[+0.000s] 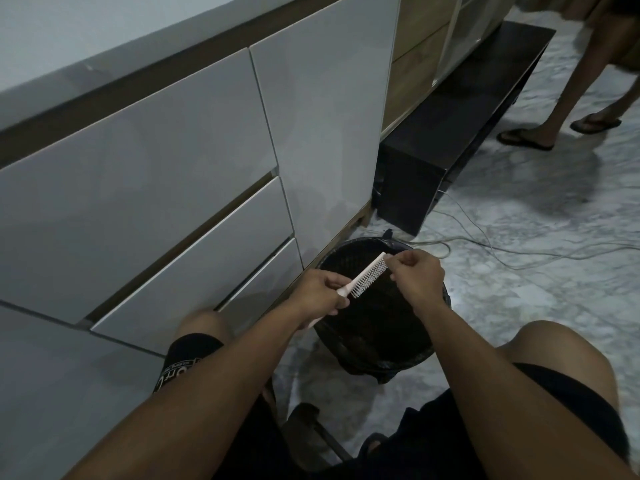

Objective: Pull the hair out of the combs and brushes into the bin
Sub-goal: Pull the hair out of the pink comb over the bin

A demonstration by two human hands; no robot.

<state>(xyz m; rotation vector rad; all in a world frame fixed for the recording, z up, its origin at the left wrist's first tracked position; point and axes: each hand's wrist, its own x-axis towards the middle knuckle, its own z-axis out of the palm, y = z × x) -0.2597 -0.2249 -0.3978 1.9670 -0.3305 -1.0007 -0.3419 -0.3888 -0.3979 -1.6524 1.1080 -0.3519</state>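
Head view: nearest, two bare knees and black shorts (540, 407) are seen, so the person is sitting low on the pale marbled stone floor (519, 271).

A little farther out, the handle of the long pale pink plastic comb with white teeth (363, 277) is gripped by the left hand (320, 294), with the fingers curled round it. The comb is held just over the round black bin lined with a dark bag (349, 355), and the teeth point down toward the bin.

At the far tip of the comb, something is pinched by the fingers of the right hand (417, 275). It is likely hair, but the strands are too small and dark to be seen.

To do this step well, the comb should be kept steady over the bin. The hair should be pulled along the teeth and away from the tip, not across them, so no tooth is bent. The pinch should be let go only above the bin, so nothing is dropped on the floor.

Behind the bin, big glossy white cabinet drawers (156, 188) and a thin white cable on the floor (485, 244) are seen. Farthest away, another person's feet in dark flip-flops (526, 137) are standing.
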